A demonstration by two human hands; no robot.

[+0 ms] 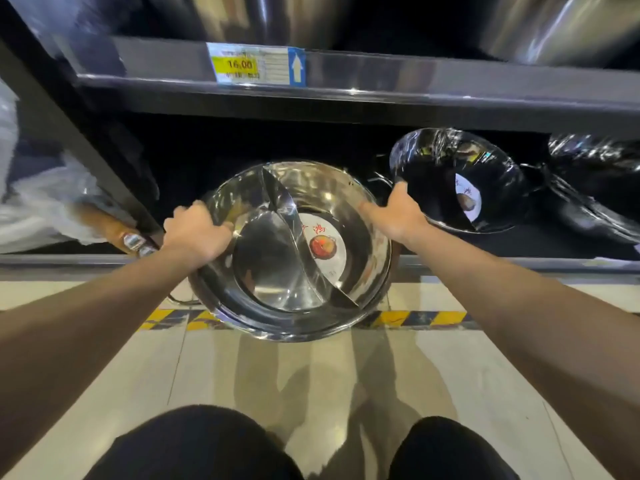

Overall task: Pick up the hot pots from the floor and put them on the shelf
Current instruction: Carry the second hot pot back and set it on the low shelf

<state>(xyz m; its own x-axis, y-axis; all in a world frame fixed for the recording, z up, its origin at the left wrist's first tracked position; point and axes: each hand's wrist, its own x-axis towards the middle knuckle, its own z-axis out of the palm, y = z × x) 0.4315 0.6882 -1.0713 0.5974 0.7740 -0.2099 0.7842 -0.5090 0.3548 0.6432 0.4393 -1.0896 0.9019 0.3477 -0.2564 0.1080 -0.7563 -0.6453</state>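
Note:
A shiny steel hot pot (277,271) with an S-shaped divider and a round red label hangs tilted above the floor, at the front edge of the bottom shelf (519,263). It looks like a nested stack, with a second rim and a handle showing beneath. My left hand (195,233) grips its left rim. My right hand (398,213) grips its right rim. On the bottom shelf to the right lies another hot pot (460,178), wrapped in clear film and tipped toward me.
An upper shelf edge (381,69) with a yellow price tag (239,65) runs overhead, with steel pots above it. More wrapped pots (595,181) lie at far right. White plastic bags (38,209) lie at left beside a dark upright. Yellow-black tape (422,318) marks the tiled floor. My knees show below.

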